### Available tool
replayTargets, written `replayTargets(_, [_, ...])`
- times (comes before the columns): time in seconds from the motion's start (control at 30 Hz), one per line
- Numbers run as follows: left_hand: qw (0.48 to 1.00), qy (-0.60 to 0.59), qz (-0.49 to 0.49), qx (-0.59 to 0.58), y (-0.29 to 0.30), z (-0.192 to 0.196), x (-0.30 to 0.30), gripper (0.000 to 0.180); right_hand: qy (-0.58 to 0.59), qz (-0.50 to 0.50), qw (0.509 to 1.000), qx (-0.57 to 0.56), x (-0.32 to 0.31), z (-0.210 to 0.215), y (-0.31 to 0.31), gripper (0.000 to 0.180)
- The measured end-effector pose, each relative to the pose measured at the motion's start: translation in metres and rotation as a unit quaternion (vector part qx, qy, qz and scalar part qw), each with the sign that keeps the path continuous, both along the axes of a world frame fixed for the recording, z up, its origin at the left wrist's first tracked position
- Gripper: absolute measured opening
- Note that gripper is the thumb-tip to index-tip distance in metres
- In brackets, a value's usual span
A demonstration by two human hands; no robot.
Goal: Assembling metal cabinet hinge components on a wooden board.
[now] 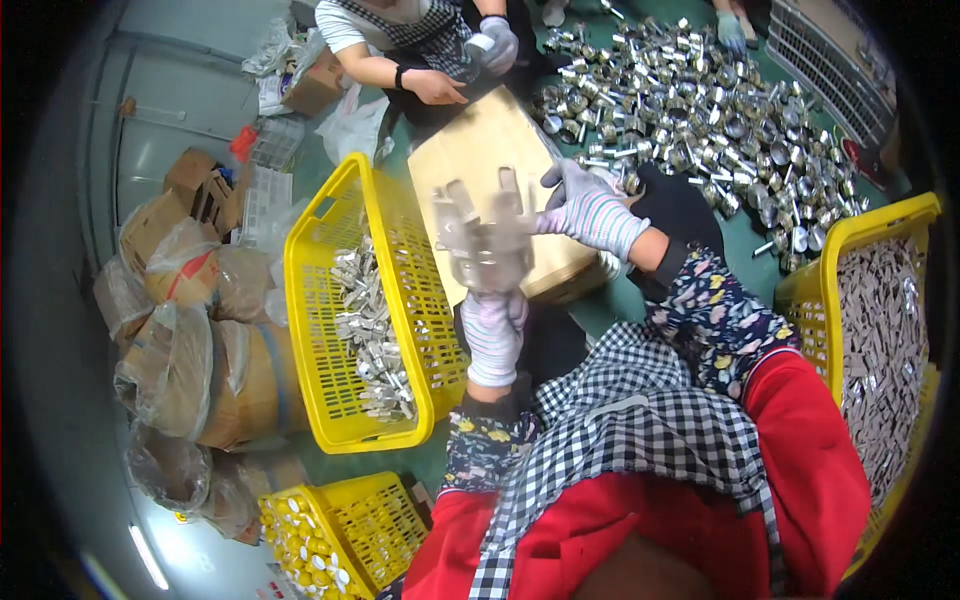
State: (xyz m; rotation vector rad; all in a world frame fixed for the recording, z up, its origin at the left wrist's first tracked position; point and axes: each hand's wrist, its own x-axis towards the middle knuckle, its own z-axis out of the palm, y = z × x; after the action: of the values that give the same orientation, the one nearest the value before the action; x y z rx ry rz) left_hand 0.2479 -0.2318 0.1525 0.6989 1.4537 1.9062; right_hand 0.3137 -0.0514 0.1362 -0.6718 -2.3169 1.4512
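A metal piece with several upright prongs and a rounded lower body (pixel 490 245) is blurred by motion, so its exact kind cannot be made out. From below, my left hand (pixel 496 322), in a striped knit glove, is closed around its bottom end. My right hand (pixel 600 212), gloved alike with grey fingertips, is at the piece's right side. Its thumb reaches the piece's edge while the other fingers stand apart from the thumb. Both hands are over a pale wooden board (pixel 455 165), which the piece partly hides.
To the left, a yellow basket (pixel 428 400) holds flat metal pieces; another yellow basket (pixel 835 235) with similar pieces is at right. Metal cup-like parts with stems (pixel 690 110) are heaped on the green floor. A co-worker's gloved hand (pixel 492 45) is across the board. Yellow-and-white parts (pixel 300 545) fill a basket lower left.
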Motion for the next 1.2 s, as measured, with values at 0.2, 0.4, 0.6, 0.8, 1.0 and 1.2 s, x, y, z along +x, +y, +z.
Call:
replayTargets(0.2, [0.763, 0.540, 0.330, -0.133, 0.017, -0.051, -0.026, 0.022, 0.325, 0.164, 0.832, -0.419, 0.015, 0.038, -0.051, 0.068])
replayTargets(0.4, [0.936, 0.311, 0.162, 0.008, 0.026, -0.040, 0.011, 0.023, 0.352, 0.073, 0.867, -0.345, 0.003, 0.039, -0.060, 0.055])
replayTargets(0.6, [0.982, -0.027, -0.185, 0.021, 0.004, -0.022, -0.001, 0.032, 0.283, 0.254, 0.808, -0.451, 0.012, 0.014, -0.041, 0.053])
replayTargets(0.8, [0.992, -0.066, 0.022, 0.108, -0.001, 0.012, -0.003, 0.055, 0.270, 0.267, 0.925, -0.006, 0.031, 0.023, -0.035, 0.068])
replayTargets(1.0, [0.975, -0.145, -0.106, 0.134, 0.007, 0.019, 0.014, 0.076, 0.318, 0.252, 0.908, 0.107, 0.039, 0.033, -0.051, 0.107])
replayTargets(1.2, [0.959, -0.180, -0.181, 0.123, 0.005, 0.011, 0.013, 0.071, 0.287, 0.263, 0.921, -0.010, 0.048, 0.020, -0.057, 0.107])
